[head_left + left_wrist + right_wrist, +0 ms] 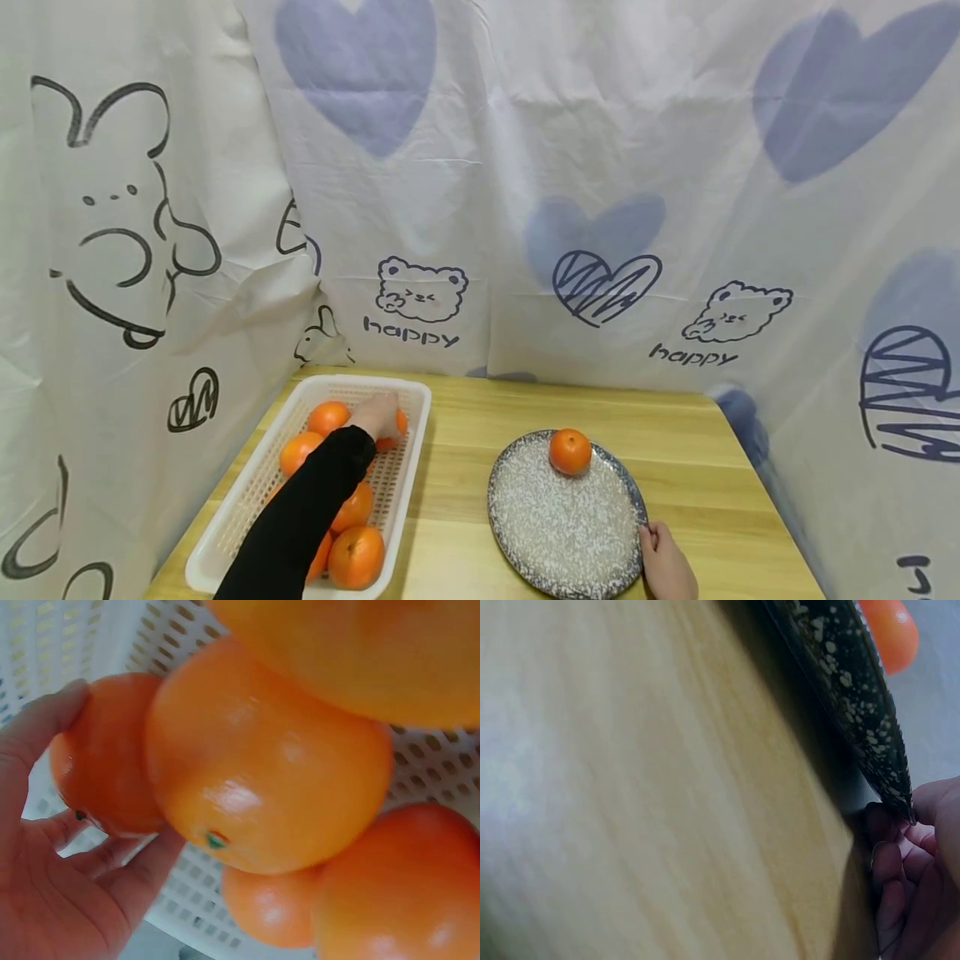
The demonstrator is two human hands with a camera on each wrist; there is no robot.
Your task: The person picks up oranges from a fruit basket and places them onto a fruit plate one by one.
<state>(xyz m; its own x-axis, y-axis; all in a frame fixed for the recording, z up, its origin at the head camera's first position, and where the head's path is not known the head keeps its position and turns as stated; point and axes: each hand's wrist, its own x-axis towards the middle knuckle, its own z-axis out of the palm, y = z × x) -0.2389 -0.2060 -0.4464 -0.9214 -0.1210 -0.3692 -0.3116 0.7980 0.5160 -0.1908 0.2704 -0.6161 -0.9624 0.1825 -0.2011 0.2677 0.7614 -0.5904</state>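
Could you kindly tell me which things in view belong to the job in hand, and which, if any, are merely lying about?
Part of the job:
white basket
orange fruits inside it
held fruit, in left grip
speckled plate, pinched by right grip
fruit on the plate

Only surroundings:
wooden table
printed cloth

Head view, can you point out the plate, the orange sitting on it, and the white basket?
Plate (566,529): head view, on its bare speckled middle.
Orange (570,452): head view, on the middle of its peel.
White basket (363,382): head view, on its far rim.
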